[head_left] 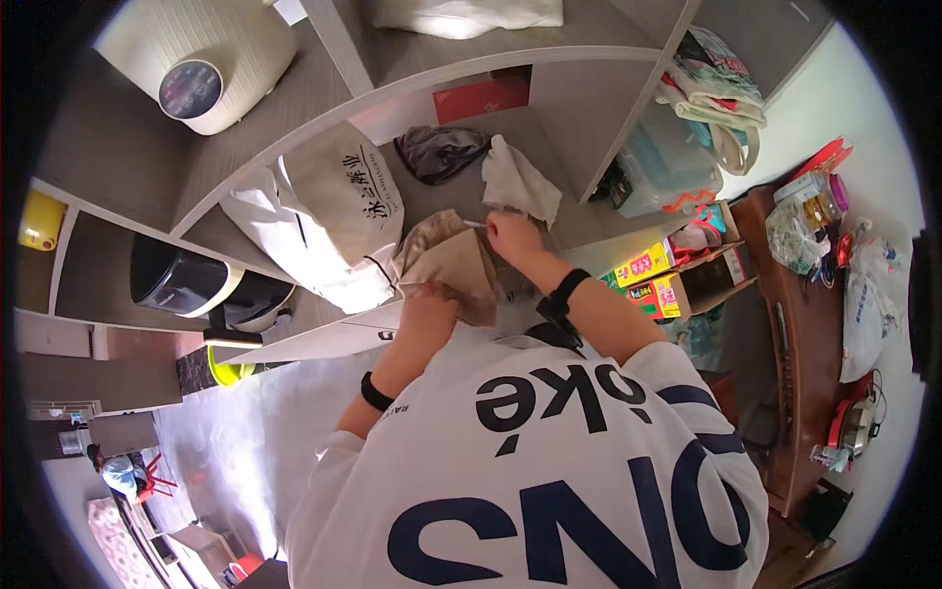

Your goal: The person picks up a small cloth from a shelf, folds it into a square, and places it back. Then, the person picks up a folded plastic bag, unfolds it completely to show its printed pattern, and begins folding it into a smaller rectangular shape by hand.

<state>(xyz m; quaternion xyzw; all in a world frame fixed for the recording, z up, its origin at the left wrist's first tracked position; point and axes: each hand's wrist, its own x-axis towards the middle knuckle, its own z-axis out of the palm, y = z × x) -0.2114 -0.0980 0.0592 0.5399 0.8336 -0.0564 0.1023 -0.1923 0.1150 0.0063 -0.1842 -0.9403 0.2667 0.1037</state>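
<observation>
A beige folded cloth item [455,265], with a darker brownish part at its top, lies at the front of an open shelf compartment. My left hand [429,312] is closed on its lower near edge, the fingers partly hidden. My right hand [514,239] is closed at its upper right side, around a thin pale strip that could be a strap or cord. Just beyond the right hand is a cream cloth [520,182]. Further back sits a crumpled dark grey cloth [442,154]. To the left leans a white fabric bag [339,211] with dark lettering.
Shelf dividers [618,128] wall the compartment. A red box [483,96] stands at its back. A cream appliance [211,74] sits upper left, a black appliance [186,280] below it. At right are a clear plastic bin [667,162], an open cardboard box [714,280] and a brown cabinet [785,393].
</observation>
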